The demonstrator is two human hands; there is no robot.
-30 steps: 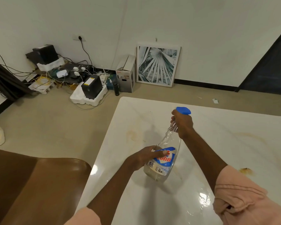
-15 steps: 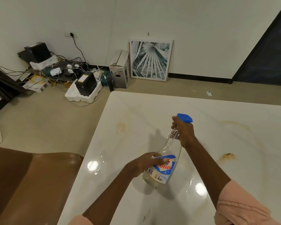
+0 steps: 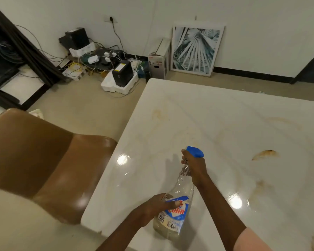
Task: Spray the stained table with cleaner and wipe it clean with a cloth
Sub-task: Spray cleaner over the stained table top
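The right hand (image 3: 195, 166) is clutching the spray bottle's (image 3: 176, 211) neck, the left hand (image 3: 155, 208) gripping its body; the nozzle is apparently pointing toward eleven o'clock across the desk (image 3: 225, 124).

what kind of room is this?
Probably a lived-in dining or spare room, not a lab: a glossy white table with a brown chair beside it, a framed picture leaning on the wall, and a tangle of cables and boxes on the floor.

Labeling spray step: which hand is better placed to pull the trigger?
Right. The right hand already grips the neck of the spray bottle just under its blue spray head; the left hand holds the bottle's lower body, steadying it.
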